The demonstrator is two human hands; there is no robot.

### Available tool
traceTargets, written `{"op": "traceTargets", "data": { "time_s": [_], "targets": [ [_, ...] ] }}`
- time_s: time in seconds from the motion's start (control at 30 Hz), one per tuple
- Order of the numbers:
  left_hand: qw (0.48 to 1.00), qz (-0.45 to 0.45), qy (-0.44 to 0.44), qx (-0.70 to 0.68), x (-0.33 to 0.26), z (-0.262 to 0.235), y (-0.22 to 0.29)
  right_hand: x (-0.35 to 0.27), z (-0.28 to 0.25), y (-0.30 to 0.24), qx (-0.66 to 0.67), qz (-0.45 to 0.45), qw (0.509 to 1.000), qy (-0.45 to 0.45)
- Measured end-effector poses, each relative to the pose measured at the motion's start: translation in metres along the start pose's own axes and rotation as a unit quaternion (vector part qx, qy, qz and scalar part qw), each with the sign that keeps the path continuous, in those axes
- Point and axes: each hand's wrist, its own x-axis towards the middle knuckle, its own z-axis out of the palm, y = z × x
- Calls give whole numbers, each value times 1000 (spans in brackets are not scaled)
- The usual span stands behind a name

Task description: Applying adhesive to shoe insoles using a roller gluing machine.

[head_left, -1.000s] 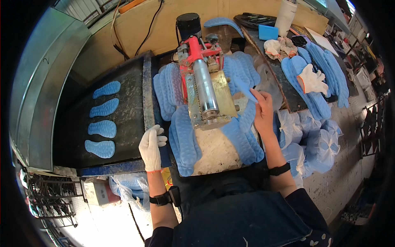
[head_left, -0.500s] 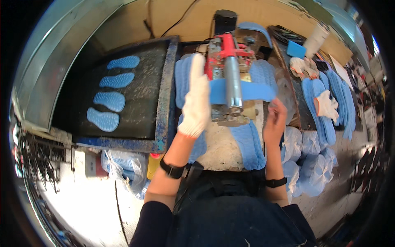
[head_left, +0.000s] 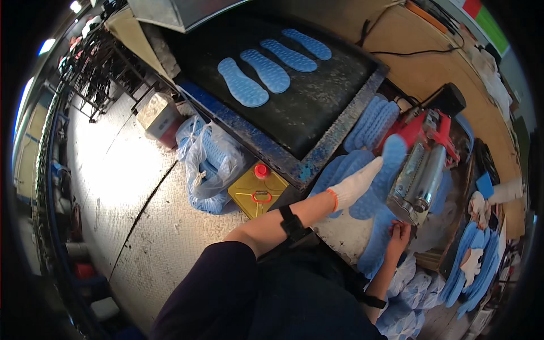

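Observation:
My left hand [head_left: 357,184], in a white knit glove with an orange cuff, has its fingers stretched out together. Its fingertips reach the edge of a blue dimpled insole [head_left: 394,153], which stands tilted beside the machine's metal roller [head_left: 433,175]. The thumb is hidden. Bare, with curled fingers, my right hand [head_left: 399,233] is close by the near end of the roller; anything in its fingers is too small to make out. Stacked blue insoles [head_left: 362,209] lie under and past my left hand, and more insoles [head_left: 375,249] lie left of my right hand.
A dark belt in a blue frame [head_left: 294,164] carries several spaced insoles [head_left: 241,82]. Below it stand a yellow can [head_left: 258,190] with a red cap and a plastic bag of insoles [head_left: 209,158]. To the right, insoles and a glove [head_left: 471,265] lie on a side table above filled bags [head_left: 416,292].
The view has turned left. The blue strip that lay across beneath the roller no longer shows there. My left hand now points toward the roller, and my right fingers have curled by its near end.

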Motion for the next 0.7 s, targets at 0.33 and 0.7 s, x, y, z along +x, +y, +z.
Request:
{"op": "traceTargets", "data": {
  "time_s": [0.33,0.7],
  "targets": [
    [901,85,143,-400,-24,-47,27,21,111,-52,-75,-34,986,-144],
    [826,133,345,-424,26,-120,57,16,166,-50,-109,-36,988,-101]
  ]
}}
